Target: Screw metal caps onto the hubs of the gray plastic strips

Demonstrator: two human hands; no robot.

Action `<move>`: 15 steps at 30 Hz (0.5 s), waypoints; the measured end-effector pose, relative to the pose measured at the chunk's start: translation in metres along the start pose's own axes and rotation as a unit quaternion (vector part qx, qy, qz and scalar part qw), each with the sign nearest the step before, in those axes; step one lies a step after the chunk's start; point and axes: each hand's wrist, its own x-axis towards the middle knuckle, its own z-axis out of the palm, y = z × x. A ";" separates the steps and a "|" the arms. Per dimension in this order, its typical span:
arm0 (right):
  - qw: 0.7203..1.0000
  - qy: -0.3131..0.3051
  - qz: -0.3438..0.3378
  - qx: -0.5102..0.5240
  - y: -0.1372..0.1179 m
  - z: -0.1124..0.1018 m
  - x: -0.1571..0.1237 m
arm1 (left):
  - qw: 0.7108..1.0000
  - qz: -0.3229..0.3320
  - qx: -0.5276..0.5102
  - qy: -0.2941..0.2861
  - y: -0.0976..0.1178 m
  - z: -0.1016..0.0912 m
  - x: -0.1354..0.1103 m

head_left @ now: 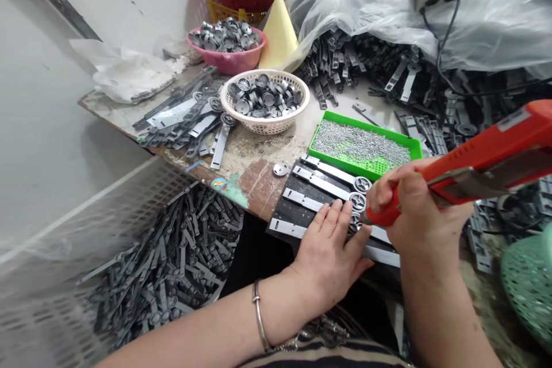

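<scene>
Gripped in my right hand (416, 201) is a red-orange electric screwdriver (487, 152), tilted down to the left. Its tip meets the round wheel part on one of the grey strips (304, 200). My left hand (330, 244) lies flat with fingers stretched out over the strips, fingertips beside that wheel. Several strips lie side by side on a dark board (278, 213); two farther ones show spoked round wheels (357, 202) at their right ends. The screwdriver's tip and my left fingers partly hide the wheel being touched.
A green tray (416, 149) of small screws sits just beyond the board. Behind are a cream basket (267, 125) and a pink bowl (226, 62) of round parts. Strips are heaped at back right and in a crate (52, 276) at lower left. A black cable (444, 46) hangs at right.
</scene>
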 end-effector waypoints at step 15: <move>0.995 0.096 -0.017 -0.027 -0.005 -0.019 0.072 | 0.997 0.010 0.071 0.015 -0.002 -0.003 0.001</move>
